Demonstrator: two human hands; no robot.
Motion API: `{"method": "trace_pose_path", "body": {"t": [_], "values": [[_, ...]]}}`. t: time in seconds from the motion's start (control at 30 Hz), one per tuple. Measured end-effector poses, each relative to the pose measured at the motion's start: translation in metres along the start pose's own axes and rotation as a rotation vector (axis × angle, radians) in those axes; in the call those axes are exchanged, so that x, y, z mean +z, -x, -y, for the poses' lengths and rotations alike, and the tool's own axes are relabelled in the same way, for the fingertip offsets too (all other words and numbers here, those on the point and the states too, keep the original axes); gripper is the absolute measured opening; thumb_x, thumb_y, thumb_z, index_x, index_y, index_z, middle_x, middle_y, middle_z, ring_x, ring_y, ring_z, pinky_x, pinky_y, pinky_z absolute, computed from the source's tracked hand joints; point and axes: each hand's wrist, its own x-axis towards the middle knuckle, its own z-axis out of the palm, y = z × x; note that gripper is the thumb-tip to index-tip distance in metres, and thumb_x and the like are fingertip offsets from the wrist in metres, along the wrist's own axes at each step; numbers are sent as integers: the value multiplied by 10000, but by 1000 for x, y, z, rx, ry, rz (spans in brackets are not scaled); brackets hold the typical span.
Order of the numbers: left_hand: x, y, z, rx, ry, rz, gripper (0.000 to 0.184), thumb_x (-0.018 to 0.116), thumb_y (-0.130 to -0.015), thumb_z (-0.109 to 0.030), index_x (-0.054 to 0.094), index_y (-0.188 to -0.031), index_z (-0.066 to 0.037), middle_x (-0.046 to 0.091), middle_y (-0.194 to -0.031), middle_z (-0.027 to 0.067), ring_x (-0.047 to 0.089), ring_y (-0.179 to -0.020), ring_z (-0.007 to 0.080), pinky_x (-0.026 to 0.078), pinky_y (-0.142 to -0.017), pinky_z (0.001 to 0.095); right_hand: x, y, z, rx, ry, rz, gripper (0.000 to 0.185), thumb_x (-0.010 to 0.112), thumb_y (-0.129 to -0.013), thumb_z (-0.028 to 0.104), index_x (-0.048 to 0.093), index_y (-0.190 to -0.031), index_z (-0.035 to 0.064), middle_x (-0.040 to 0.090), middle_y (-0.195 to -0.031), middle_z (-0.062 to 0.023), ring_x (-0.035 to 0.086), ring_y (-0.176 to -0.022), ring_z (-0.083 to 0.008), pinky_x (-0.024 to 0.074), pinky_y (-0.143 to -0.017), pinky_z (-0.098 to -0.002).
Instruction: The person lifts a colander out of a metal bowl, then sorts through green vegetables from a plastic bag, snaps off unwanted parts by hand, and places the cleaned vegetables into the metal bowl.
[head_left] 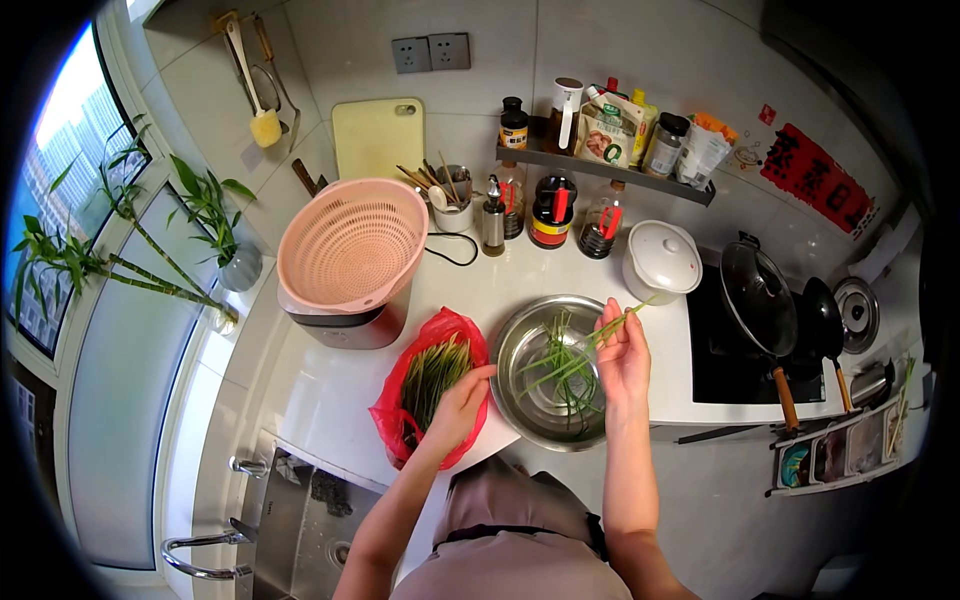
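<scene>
My right hand (624,358) is raised over the right side of a steel bowl (507,402), palm up. A few thin green stalks (638,309), which look like chives, are pinched between its fingertips. More cut green stalks (566,372) lie loose in the bowl. To the left, a red plastic bag (471,331) stands open, full of similar long greens (437,376), some yellowish. My left hand (460,412) rests over the bag's right side, fingers drawn together toward the bowl's rim. What those fingers grip, if anything, is too small to make out.
A pink colander (352,245) sits on a bin-like container (360,322) behind the bag. Sauce bottles (552,212) and a white lidded pot (663,260) line the back. Pans (757,300) stand on the black hob at right. The sink (300,540) is front left.
</scene>
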Motion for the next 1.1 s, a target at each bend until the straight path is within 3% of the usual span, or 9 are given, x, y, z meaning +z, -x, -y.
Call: {"method": "trace_pose_path", "body": {"t": [0.03,0.1,0.13,0.23,0.33,0.67,0.77,0.93,1.1], "values": [[3,-3,-2,2,-1,-1,306,465,-972,-143,553,-1243,-31,638,-1160,130,558,-1137,226,385,-989,345,-2,-1,-2,12,-3,22,170,526,-967,127,546,-1109,35,605,-1224,-166,609,-1103,-224,464,-994,-375],[9,-9,-8,-216,465,260,350,388,-1025,-215,530,-1233,29,636,-1164,155,577,-1115,199,398,-981,308,-3,-4,-1,-3,-2,17,183,526,-967,131,539,-1120,32,604,-1228,-164,605,-1110,-224,461,-998,-373],[11,-9,-18,-317,542,254,400,385,-1023,-255,547,-1180,76,651,-1075,199,615,-1074,251,449,-957,346,-5,-4,-1,-17,0,8,197,527,-966,135,532,-1131,28,602,-1232,-163,601,-1117,-224,458,-1002,-372],[1,-6,-23,-457,631,349,357,399,-1012,-221,562,-1146,67,656,-1026,205,658,-959,297,510,-879,378,-11,-11,8,-65,6,-98,135,528,-966,137,516,-1058,37,590,-1217,-203,579,-1133,-267,457,-996,-395],[-6,0,-24,-472,667,327,318,418,-998,-191,571,-1110,64,656,-991,212,671,-888,321,536,-833,411,-22,-14,15,-90,10,-122,129,528,-967,143,517,-1042,39,583,-1236,-204,577,-1141,-271,462,-990,-390],[-11,3,-26,-469,656,343,300,421,-985,-166,573,-1100,65,657,-991,215,671,-901,301,539,-831,407,-33,-16,15,-92,10,-127,143,527,-966,145,515,-1063,40,584,-1239,-203,587,-1131,-268,473,-977,-387],[-13,4,-23,-472,652,370,293,453,-980,-196,554,-1118,42,654,-1021,177,662,-913,269,528,-849,373,-31,-16,16,-96,2,-134,152,529,-965,144,513,-1076,42,590,-1231,-201,587,-1130,-266,474,-977,-387],[-16,9,-15,-445,502,348,233,518,-952,-106,589,-1126,32,656,-958,98,635,-867,169,518,-812,304,-35,-18,20,-105,6,-160,162,528,-966,146,510,-1088,41,592,-1228,-199,587,-1132,-265,480,-970,-385],[-19,14,-1,-398,422,328,212,526,-950,-82,608,-1110,31,657,-924,81,608,-801,129,501,-753,263,-37,-19,20,-112,-4,-160,171,526,-968,148,511,-1099,40,592,-1230,-198,588,-1132,-263,484,-964,-383]]}}
